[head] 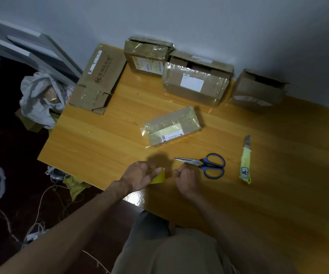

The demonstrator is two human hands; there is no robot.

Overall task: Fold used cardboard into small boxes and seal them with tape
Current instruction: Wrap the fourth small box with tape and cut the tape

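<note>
Small box [172, 125]: closed and wrapped in shiny tape, with a label on its near face; it lies on the worktop [100, 147] just beyond both hands. Its contents are hidden.
Flat carton [100, 78]: printed cardboard lying collapsed, far beyond the left hand, overhanging the worktop's left edge.
Taped box [146, 56]: against the wall, far ahead of the left hand, sealed, contents hidden.
Wide box [195, 82]: far ahead of the right hand, front covered in clear tape with a white label; a dark gap shows between its top flaps.
Open box [256, 89]: far beyond and to the right of the right hand, flaps up, inside too dark to tell.
Bag [39, 95]: white plastic, off the worktop far left of the left hand, something brownish inside.
Left hand [140, 176]: fingers curled round a yellow tape roll [158, 177] at the near edge.
Right hand [185, 179]: just beside the roll, fingers curled tight, thumb against forefinger; whether a tape end is pinched, I cannot tell.
Scissors [205, 165]: blue handles, closed, tip next to the right hand.
Knife [245, 161]: yellow, further right of the scissors.
</note>
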